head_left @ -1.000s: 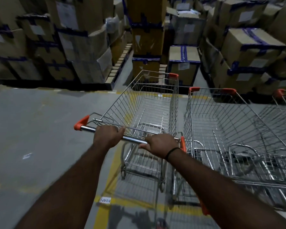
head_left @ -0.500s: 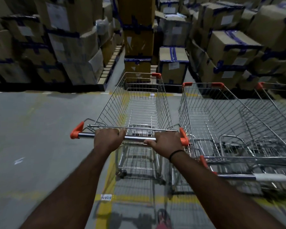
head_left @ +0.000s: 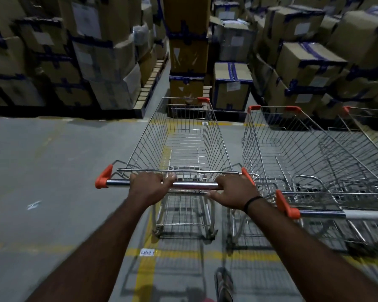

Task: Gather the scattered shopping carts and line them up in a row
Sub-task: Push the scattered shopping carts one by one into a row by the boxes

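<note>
We are wrapping both hands round the polished chrome handle bar (head_left: 194, 185) of an empty silver wire shopping cart with orange corner caps (head_left: 215, 149). The left hand (head_left: 150, 185) is closing over the bar left of centre, and the right hand (head_left: 231, 190) is clasping it near the right-hand orange end piece. The cart is standing on the grey concrete floor (head_left: 42, 171), straddling a painted yellow line (head_left: 144, 269), with its nose pointing at the stacked cardboard boxes strapped with blue tape (head_left: 310, 62). It is sitting just beside a second wire cart (head_left: 282, 153) on its right, roughly parallel, with a narrow gap showing between the baskets. A third cart (head_left: 362, 118) is showing at the far right edge.

We are judging the cart to be light for its bulk, since its basket is carrying nothing. The welded wire frame looks stiff and unlikely to flex under a push. It should be rolling freely on its wheels, though they may be swinging it off line. The smooth bar could be slippery, so we are favouring a wide, full grip there for steering. The wire sides may clash or snag against the neighbouring basket.
</note>
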Motion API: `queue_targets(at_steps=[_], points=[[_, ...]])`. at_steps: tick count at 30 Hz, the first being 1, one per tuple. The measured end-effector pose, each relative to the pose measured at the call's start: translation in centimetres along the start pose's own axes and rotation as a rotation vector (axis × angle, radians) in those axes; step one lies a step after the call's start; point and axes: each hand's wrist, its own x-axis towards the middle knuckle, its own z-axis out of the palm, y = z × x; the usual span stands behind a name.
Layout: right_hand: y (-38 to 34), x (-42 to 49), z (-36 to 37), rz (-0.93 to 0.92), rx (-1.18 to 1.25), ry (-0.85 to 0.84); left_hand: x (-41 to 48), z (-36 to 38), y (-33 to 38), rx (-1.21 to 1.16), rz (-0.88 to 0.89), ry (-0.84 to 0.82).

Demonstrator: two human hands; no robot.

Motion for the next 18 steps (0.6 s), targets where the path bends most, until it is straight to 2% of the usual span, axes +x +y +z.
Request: queue_targets(at_steps=[7,12,18], points=[[0.4,-1.5,1.2,0.011,-0.061,-0.008,-1.9,-0.1,0.7,0.017,0.004,-0.049],[0.6,-3.1,0.7,-0.021,-0.022,-0.059,-3.5,0.2,1.3,-0.001,0.007,-0.028],[3.2,-5.4,0.6,-0.095,-0.092,0.005,-4.2,1.2,0.5,-0.086,0.010,0.044]])
